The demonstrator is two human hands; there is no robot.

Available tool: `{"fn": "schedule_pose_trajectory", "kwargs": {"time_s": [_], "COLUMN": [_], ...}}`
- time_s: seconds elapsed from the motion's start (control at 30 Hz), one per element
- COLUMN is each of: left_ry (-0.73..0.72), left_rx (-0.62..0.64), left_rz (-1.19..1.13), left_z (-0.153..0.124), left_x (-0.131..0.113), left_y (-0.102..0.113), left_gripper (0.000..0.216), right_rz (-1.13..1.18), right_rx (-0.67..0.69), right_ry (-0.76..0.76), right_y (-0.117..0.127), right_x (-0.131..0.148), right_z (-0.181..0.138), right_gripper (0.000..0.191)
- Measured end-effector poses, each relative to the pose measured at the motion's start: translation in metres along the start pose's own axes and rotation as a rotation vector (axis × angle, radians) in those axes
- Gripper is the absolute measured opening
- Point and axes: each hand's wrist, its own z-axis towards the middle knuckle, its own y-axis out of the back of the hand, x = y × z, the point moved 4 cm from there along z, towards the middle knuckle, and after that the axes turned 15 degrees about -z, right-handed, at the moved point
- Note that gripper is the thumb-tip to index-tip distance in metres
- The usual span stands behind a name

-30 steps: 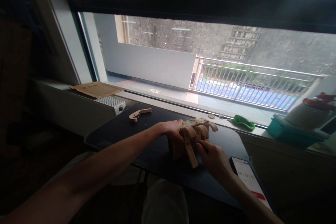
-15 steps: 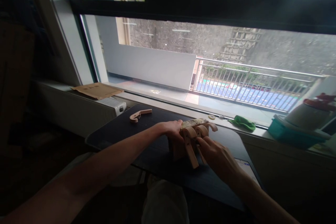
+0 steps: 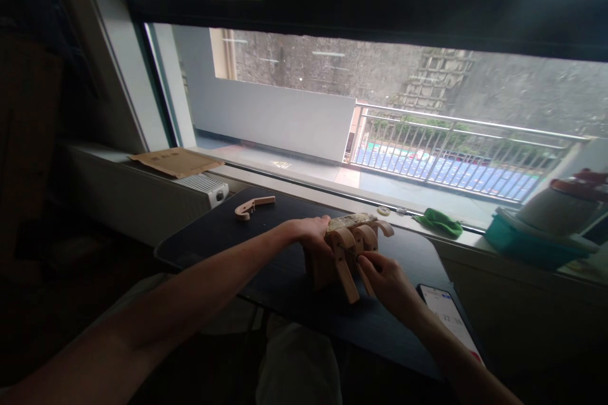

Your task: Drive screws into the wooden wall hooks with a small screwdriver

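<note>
A wooden piece with several curved, hook-shaped arms (image 3: 344,266) stands on the dark table, and a mottled pale slab (image 3: 351,222) lies along its top. My left hand (image 3: 314,233) grips its left end, thumb on the near side and fingers over the back. At the curved arms on the right, my right hand (image 3: 384,271) has thumb and forefinger pinched together; a thin dark thing seems to reach from them toward the wood, too small to name. A loose curved wooden arm (image 3: 254,205), with small screws or pegs standing from it, lies at the table's far left.
The dark table (image 3: 280,278) stands against the window sill. Beside my right forearm lies a phone (image 3: 449,316) with its screen lit. On the sill are a green cloth (image 3: 439,221), a tape roll (image 3: 383,211), a teal box (image 3: 527,240) and a brown envelope (image 3: 175,162).
My right hand has turned and shifted slightly at the curved arms, and its forearm has moved left and down, uncovering more of the phone. My left hand and the wooden piece stay put.
</note>
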Motion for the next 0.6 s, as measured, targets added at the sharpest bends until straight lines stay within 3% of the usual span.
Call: {"fn": "schedule_pose_trajectory", "kwargs": {"time_s": [0.2, 0.3, 0.4, 0.47, 0.6], "left_ry": [0.005, 0.017, 0.025, 0.028, 0.033], "left_rx": [0.001, 0.002, 0.002, 0.004, 0.005], "left_rz": [0.01, 0.014, 0.016, 0.021, 0.027], "left_z": [-0.003, -0.003, -0.002, -0.003, -0.003], "left_x": [-0.003, -0.002, -0.002, -0.003, -0.003], "left_y": [0.002, 0.002, 0.002, 0.002, 0.002], "left_gripper": [0.08, 0.081, 0.081, 0.08, 0.081], "right_rz": [-0.335, -0.593, -0.695, -0.604, -0.177], "right_rx": [-0.105, -0.218, -0.287, -0.286, -0.128], "right_ry": [0.218, 0.398, 0.466, 0.396, 0.042], "right_y": [0.016, 0.016, 0.011, 0.008, 0.002], "right_x": [0.017, 0.024, 0.023, 0.018, 0.0], "right_z": [-0.002, -0.007, -0.009, -0.008, -0.001], "right_gripper": [0.024, 0.017, 0.021, 0.024, 0.034]}}
